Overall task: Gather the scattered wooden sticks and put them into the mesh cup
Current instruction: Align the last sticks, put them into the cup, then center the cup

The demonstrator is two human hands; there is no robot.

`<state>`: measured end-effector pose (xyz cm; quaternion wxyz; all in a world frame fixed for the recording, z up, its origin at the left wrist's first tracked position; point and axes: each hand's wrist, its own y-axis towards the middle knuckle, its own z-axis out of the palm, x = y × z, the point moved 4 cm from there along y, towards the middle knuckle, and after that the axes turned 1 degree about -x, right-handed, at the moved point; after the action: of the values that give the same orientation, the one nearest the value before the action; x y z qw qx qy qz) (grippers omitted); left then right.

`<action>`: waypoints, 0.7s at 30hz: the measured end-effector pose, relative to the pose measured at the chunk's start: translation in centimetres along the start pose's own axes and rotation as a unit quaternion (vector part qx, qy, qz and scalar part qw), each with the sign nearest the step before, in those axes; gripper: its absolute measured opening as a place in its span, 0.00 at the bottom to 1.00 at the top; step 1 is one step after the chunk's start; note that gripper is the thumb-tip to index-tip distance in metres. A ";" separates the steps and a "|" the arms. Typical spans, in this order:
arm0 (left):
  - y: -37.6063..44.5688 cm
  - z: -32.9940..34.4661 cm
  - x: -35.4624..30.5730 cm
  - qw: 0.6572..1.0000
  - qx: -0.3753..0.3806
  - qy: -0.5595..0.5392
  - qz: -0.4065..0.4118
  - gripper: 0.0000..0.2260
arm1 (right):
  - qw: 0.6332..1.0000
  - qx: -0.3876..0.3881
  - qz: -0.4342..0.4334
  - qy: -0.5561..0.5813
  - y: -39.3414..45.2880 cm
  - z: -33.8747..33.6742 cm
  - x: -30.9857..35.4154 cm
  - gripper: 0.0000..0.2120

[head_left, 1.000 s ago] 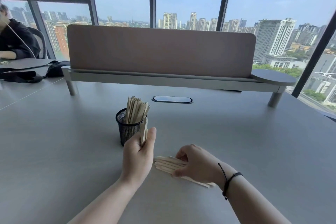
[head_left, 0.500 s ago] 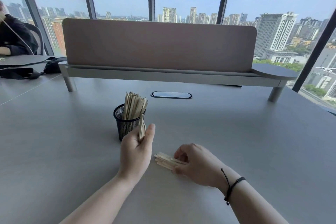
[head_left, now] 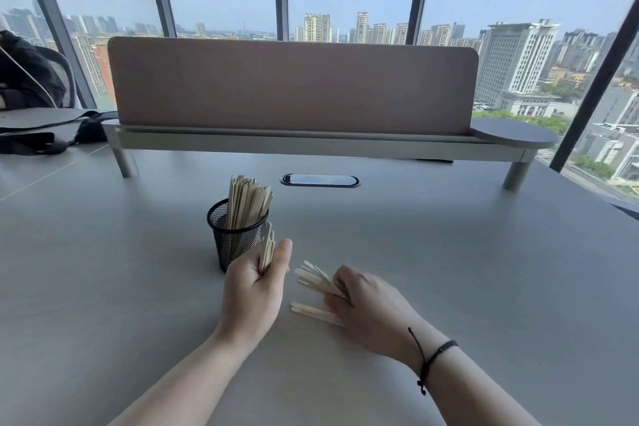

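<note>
Bag [head_left: 31, 140] of dark fabric, with a strap, at the far left edge of the grey desk [head_left: 103, 287]. Toward the middle, a black mesh cup [head_left: 231, 239] stands upright on the desk, holding a dense bundle of wooden sticks [head_left: 247, 202] that lean to the right and rise above its rim. Just in front of the cup and overlapping its lower right side in this view, the left hand [head_left: 252, 290] is closed around a small upright bundle of sticks [head_left: 267, 251], pinched between thumb and fingers. To the right, the right hand [head_left: 373, 308] is curled, fingers gripping a fanned bunch of sticks [head_left: 318, 278] whose free ends point up and left, just above the desk. Beneath that bunch, a few loose sticks [head_left: 314, 312] lie flat on the desk, their right ends hidden under the hand. A black cord bracelet [head_left: 435, 353] circles the right wrist. Behind, an oval cable port [head_left: 320, 180] is set into the desk, and a pink-brown divider panel [head_left: 294, 83] stands on a raised shelf before tall windows.
</note>
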<state>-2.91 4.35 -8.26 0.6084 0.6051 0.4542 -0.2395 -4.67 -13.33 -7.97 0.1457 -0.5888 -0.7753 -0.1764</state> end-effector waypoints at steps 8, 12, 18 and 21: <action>-0.6 1.0 -0.4 0.971 0.174 0.124 0.107 0.17 | 0.981 -0.147 0.004 0.127 0.3 -2.1 -1.0 0.15; -2.5 2.7 0.1 0.862 0.346 0.355 0.105 0.21 | 0.948 -0.218 0.036 0.231 0.2 -3.7 -1.3 0.24; -2.9 3.9 -1.4 0.856 0.352 0.356 0.132 0.12 | 0.883 -0.217 0.071 0.410 0.2 -3.8 -1.8 0.30; -3.3 4.3 -2.0 0.824 0.357 0.411 0.157 0.06 | 0.850 -0.221 0.084 0.471 0.2 -3.7 -1.9 0.32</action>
<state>-5.50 -0.73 -8.91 0.1361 0.8858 0.4435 -0.0149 -3.91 -16.57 -5.47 0.3736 -0.5142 -0.5020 -0.5865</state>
